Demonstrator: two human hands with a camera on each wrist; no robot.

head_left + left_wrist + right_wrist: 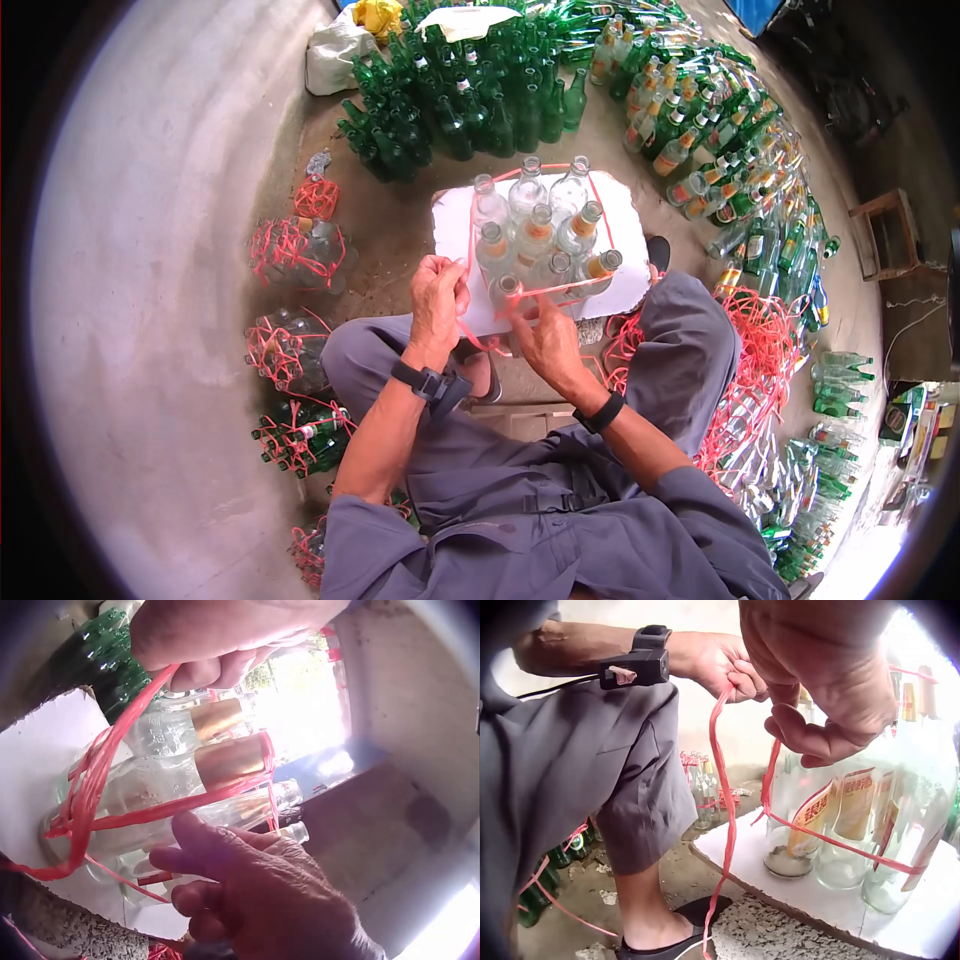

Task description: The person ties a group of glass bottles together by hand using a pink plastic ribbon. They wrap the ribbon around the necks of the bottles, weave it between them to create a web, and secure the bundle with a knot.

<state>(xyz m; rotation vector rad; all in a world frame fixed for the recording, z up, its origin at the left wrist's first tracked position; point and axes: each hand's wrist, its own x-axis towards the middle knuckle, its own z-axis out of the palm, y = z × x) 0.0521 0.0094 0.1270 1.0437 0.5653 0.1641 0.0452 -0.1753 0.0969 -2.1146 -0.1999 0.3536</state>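
Observation:
A cluster of several clear glass bottles (535, 232) stands upright on a white board (622, 225) in front of the person. Red plastic twine (840, 840) runs around the cluster, low in the right wrist view and across the necks in the head view. The left hand (436, 300), at the board's near left corner, grips a strand of this twine in curled fingers. A length hangs from it in the right wrist view. Close to the near bottles, the right hand (548, 345) has its fingers loosely bent, index fingertip right at the twine in the left wrist view.
Green bottles (500, 120) stand massed behind the board. Labelled bottles (680, 150) curve along the right side. A heap of loose red twine (755, 350) lies beside the right knee. Twine-wrapped bottle bundles (295, 250) line the left wall. A rough block (757, 930) supports the board.

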